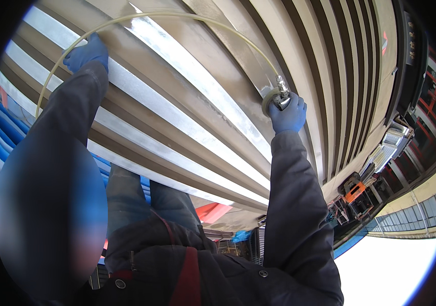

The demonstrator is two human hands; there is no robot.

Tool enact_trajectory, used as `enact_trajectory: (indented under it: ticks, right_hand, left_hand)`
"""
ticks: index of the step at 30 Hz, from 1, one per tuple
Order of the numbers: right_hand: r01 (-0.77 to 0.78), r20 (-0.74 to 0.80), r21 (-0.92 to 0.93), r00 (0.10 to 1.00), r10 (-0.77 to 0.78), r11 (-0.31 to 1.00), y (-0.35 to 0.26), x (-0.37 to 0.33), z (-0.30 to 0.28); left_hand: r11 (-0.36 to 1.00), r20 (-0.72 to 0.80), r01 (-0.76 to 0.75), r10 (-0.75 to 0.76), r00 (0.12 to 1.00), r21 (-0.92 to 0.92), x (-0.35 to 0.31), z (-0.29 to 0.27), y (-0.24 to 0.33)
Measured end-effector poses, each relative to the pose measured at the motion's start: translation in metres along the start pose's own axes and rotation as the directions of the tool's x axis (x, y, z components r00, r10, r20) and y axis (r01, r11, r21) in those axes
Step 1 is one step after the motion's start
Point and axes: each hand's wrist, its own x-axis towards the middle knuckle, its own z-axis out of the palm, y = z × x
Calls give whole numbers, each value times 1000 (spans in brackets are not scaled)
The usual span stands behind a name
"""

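My right hand [289,115], in a blue glove, is closed round the body of a small air sander [281,100]. The sander's round pad [267,102] sits against a ridged metal panel [228,97] with pale raised bands and darker grooves. From a metal fitting on the tool, a clear yellowish air hose [197,18] arcs over to the left. My left hand [89,54], also blue-gloved, is closed on the hose near the panel's left side; its fingertips are partly hidden. Some bands near the left hand look bright and bare, with cloudy patches between.
Blue ridged material [4,132] lies at the far left, below the panel. Red sheeting [212,212] shows on the ground past my legs. Orange equipment [354,192] and other gear stand at the right, before a building with windows [406,219]. A blurred oval covers the lower left.
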Motion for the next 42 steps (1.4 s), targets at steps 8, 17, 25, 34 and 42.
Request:
enact_trajectory:
  ticks: [8,17,25,34,42]
  right_hand:
    - [-250,102,-106,960,261,962,14,-11,-11]
    - [-297,132,-117,941,312,947,25,-23,-13]
    - [-102,-2,55,995,102,993,7,-8,-1]
    - [-290,72,-53,953,293,956,58,-34,-4]
    - [-131,-4,90,991,132,987,-13,7,-9]
  left_hand:
    - [996,21,-71,70,997,46,0,6,-8]
    - [999,-19,10,-9,1000,39,-1,-5,1]
    - [981,111,49,-29,993,-186,-10,-15,-1]
    - [999,-10,-11,12,1000,47,-1,-5,1]
    - [980,-7,-107,109,994,167,24,16,-14]
